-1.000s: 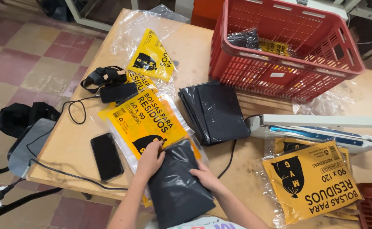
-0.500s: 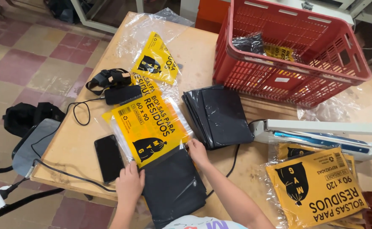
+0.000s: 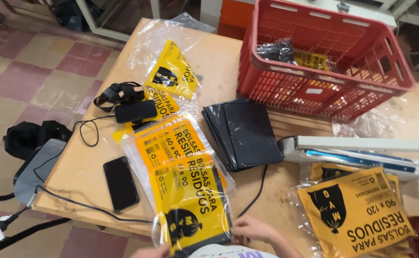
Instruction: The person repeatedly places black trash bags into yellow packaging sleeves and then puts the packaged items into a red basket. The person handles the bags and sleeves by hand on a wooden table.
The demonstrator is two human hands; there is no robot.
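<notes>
A clear plastic packet with a yellow printed label (image 3: 190, 210) lies at the table's near edge, with a folded black bag showing inside its lower end. My right hand (image 3: 253, 230) pinches the packet's near right corner. Only a sliver of my left hand (image 3: 146, 251) shows at the frame's bottom, next to the packet's near left corner, and its grip is hidden. A second yellow-labelled packet (image 3: 171, 141) lies partly under the first. A stack of folded black bags (image 3: 245, 134) sits in the middle of the table.
A red plastic crate (image 3: 324, 62) holding a few packets stands at the back right. A white and blue heat sealer (image 3: 357, 153) lies to the right, with yellow packets (image 3: 357, 215) in front of it. A black phone (image 3: 121, 183), a strapped black device (image 3: 134, 110) and cables lie to the left.
Both hands were pressing the folded black bag flat. That bag now sits inside the yellow-labelled clear packet, and my hands have drawn back to its near end.
</notes>
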